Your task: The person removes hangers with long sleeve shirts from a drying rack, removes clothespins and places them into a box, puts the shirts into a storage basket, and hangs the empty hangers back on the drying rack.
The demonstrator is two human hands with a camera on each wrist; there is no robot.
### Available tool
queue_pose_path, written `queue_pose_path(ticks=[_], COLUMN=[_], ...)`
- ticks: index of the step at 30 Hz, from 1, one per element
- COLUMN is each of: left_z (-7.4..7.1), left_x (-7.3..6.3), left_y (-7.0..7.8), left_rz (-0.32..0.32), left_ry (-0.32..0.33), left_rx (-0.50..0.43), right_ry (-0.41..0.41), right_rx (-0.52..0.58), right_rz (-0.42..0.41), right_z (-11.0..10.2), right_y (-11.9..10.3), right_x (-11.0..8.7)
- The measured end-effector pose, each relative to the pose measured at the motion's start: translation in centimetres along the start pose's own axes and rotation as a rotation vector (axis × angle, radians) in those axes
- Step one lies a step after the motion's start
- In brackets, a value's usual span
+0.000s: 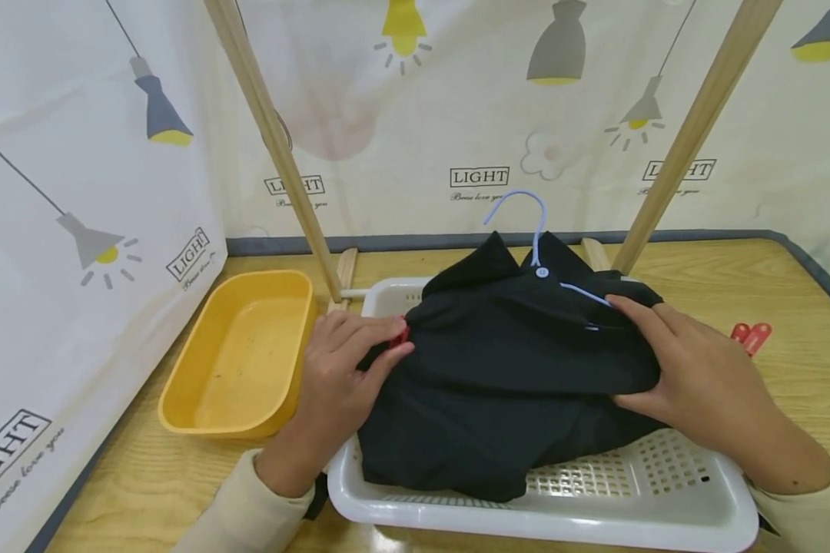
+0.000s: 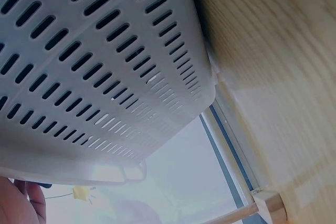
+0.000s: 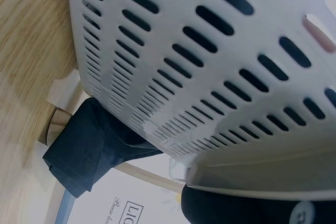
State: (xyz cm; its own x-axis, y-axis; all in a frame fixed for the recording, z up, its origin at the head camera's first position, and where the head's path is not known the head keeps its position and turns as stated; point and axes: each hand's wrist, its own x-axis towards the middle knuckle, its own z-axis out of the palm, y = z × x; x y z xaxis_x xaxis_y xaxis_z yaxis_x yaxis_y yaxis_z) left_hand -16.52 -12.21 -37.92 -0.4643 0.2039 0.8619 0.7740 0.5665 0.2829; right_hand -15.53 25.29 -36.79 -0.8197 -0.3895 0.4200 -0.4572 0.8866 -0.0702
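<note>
1. Left of the white, perforated, rectangular plastic basket [image 1: 546,528]: yellow, round-cornered plastic tray [image 1: 249,369], set down just beside it.
2. At the basket's left end: left hand [image 1: 346,369], thumb and fingertips drawn narrow, pinching a small red plastic clip [image 1: 402,336] at the edge of a black, collared cloth shirt [image 1: 498,353].
3. Across the basket's left and middle: same shirt, rumpled, with a thin, light-blue hanger [image 1: 541,230] inside, hook rising from the collar toward the basket's far side.
4. Over the basket's right part: right hand [image 1: 705,376], gripping the shirt, fingers above beside the hanger's exposed arm, thumb below.
5. Beyond the basket's right end: slim red plastic clips [image 1: 757,338], partly hidden behind the right hand.
6. Step in hand, judging by the pose: clipping the shirt's edge. Cannot tell about any bite on cloth yet. Next move seems to call for seating the clip firmly, with the right hand steadying shirt and hanger above the basket.
</note>
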Motion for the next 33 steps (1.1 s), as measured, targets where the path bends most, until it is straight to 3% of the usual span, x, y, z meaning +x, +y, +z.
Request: queue_pose_path(ticks=[20, 33], left_z=[-0.02, 0.05], left_x=[0.24, 0.25], left_y=[0.02, -0.01], left_rz=[0.076, 0.085], left_ry=[0.102, 0.112], left_rx=[0.002, 0.012], right_ry=[-0.01, -0.04], right_rx=[0.006, 0.013], right_rz=[0.01, 0.039], right_z=[-0.08, -0.04], right_y=[0.04, 0.03], right_x=[0.24, 0.13])
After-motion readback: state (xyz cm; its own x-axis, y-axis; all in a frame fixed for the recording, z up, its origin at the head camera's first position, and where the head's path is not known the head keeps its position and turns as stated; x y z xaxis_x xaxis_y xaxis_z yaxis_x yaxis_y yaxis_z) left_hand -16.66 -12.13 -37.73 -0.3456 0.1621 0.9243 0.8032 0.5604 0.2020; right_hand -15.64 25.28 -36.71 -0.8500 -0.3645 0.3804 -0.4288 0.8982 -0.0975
